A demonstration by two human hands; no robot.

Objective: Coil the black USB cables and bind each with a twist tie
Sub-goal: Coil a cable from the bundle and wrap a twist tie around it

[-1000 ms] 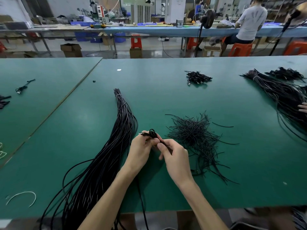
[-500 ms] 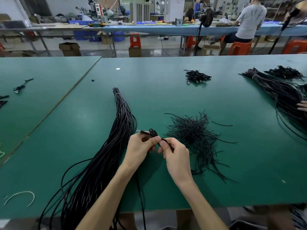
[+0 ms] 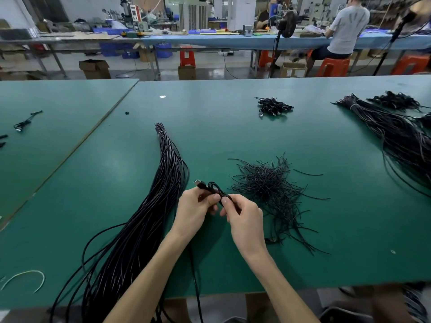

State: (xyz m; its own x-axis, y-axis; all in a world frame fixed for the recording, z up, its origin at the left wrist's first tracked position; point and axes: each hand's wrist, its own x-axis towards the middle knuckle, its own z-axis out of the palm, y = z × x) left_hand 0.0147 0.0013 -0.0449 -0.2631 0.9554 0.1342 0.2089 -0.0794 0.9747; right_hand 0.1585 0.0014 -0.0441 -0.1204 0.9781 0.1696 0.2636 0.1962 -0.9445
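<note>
My left hand (image 3: 194,209) pinches one black USB cable (image 3: 211,188) just behind its metal plug, which points up and left. My right hand (image 3: 243,219) grips the same cable right beside it, where the cable forms a small loop above my thumbs. The rest of this cable hangs down over the table's front edge between my forearms. A long bundle of black USB cables (image 3: 161,183) lies to the left of my hands. A loose heap of black twist ties (image 3: 270,183) sits just right of my right hand.
A small pile of bound coils (image 3: 272,106) lies further back on the green table (image 3: 233,127). Another large cable bundle (image 3: 396,136) fills the right side. A white wire piece (image 3: 25,277) lies front left. A person sits at the far bench.
The loop above my thumbs has grown slightly and the plug has tipped further up and left. Both hands stay in the same place on the cable.
</note>
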